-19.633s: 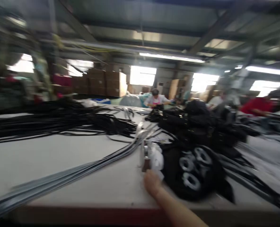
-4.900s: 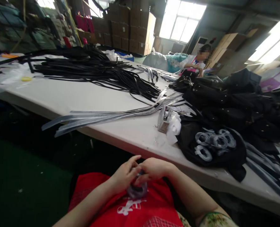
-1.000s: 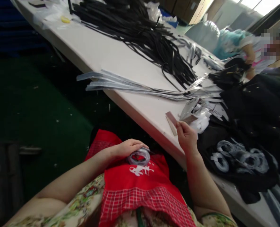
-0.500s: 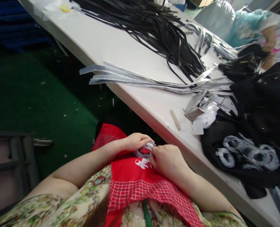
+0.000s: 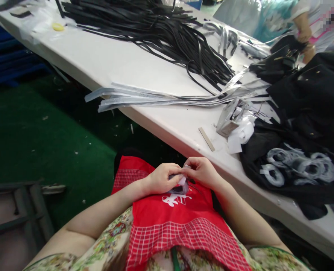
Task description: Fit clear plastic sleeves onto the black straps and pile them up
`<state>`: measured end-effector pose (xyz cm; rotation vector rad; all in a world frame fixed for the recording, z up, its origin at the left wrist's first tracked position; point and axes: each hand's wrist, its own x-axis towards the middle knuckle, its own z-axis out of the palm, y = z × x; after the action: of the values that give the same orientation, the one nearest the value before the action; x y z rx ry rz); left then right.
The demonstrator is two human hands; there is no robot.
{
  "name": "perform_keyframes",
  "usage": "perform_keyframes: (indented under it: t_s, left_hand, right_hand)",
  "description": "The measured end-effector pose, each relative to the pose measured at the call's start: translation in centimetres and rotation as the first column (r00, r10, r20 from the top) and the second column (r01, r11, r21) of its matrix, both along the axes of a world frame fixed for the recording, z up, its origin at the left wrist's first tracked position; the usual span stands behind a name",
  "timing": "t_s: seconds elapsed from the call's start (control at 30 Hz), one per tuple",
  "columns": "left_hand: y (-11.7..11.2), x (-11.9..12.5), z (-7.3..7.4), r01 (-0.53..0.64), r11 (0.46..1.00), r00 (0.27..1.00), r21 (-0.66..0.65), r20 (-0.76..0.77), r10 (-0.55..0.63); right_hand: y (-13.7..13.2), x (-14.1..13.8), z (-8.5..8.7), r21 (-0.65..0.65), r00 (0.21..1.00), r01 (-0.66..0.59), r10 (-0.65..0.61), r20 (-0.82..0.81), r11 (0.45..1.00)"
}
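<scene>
Above the red apron [image 5: 155,210] in my lap, my left hand [image 5: 164,177] is closed around a small coil of clear plastic-wrapped strip [image 5: 179,189]. A short white piece [image 5: 182,180], perhaps paper or tape, lies against the coil. At the coil's upper edge, my right hand [image 5: 201,172] pinches with thumb and forefinger, touching my left fingertips. What sits in that pinch is small and pale, probably the end of the white piece. My fingers hide much of the coil.
Similar clear coils [image 5: 302,165] rest on black material [image 5: 257,150] at the right of the white table [image 5: 161,124]. Near them stand a tape dispenser [image 5: 227,122] and a flat strip [image 5: 206,139]. Clear-wrapped strips [image 5: 144,98] overhang the edge; black straps [image 5: 167,37] lie behind. A co-worker's hand [image 5: 305,35] is far right.
My right hand has turned from knuckles-up to a pinch at the coil's top edge. The white piece on the coil now shows. The whole view has shifted slightly.
</scene>
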<state>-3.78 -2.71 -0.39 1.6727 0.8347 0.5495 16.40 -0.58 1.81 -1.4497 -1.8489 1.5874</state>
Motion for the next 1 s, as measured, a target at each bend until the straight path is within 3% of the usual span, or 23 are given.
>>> perform_keyframes:
  t_s: [0.1,0.27,0.37,0.43,0.5,0.6,0.7,0.77,0.9,1.0]
  left_hand:
    - [-0.4,0.2,0.2,0.001,1.000,1.000,0.031,0.000,-0.001]
    - [-0.8,0.4,0.8,-0.025,0.997,1.000,0.075,0.011,0.024]
    - [-1.0,0.4,1.0,-0.052,0.991,0.999,0.126,0.000,0.052]
    - [-1.1,0.3,1.0,-0.066,0.988,0.997,0.143,-0.025,0.070]
    - [-1.2,0.2,0.9,-0.071,0.986,0.996,0.150,-0.050,0.079]
    - [-1.4,0.0,0.9,-0.090,0.985,0.992,0.150,-0.077,0.103]
    - [-1.6,-0.1,0.9,-0.104,0.983,0.989,0.149,-0.093,0.119]
    - [-1.9,-0.1,0.9,-0.113,0.982,0.987,0.149,-0.099,0.128]
    - [-2.1,0.1,0.7,-0.228,0.971,0.969,0.072,-0.084,0.234]
    - [-2.2,0.5,0.7,-0.280,0.960,0.957,-0.009,-0.078,0.278]
  right_hand:
    - [-0.6,-0.2,-1.7,-0.065,0.991,0.080,-0.087,-0.098,0.995]
    - [-0.5,-0.2,-2.9,-0.166,0.944,0.269,-0.294,-0.148,0.949]
    - [-0.4,-0.4,-3.6,-0.390,0.934,0.188,-0.288,-0.214,0.901]
    - [-0.7,-0.7,-4.1,-0.529,0.910,0.128,-0.311,-0.274,0.839]
    - [-1.2,-1.1,-4.3,-0.609,0.862,0.141,-0.399,-0.312,0.780]
    - [-1.8,-1.4,-4.2,-0.643,0.822,0.171,-0.468,-0.325,0.747]
    - [-2.0,-1.5,-4.0,-0.630,0.834,0.169,-0.451,-0.318,0.757]
    - [-2.1,-1.6,-4.0,-0.574,0.851,0.195,-0.428,-0.304,0.795]
    - [-2.8,-2.1,-4.1,-0.247,0.880,0.363,-0.418,-0.227,0.899]
    - [-3.5,-2.5,-4.1,-0.058,0.876,0.439,-0.442,-0.194,0.897]
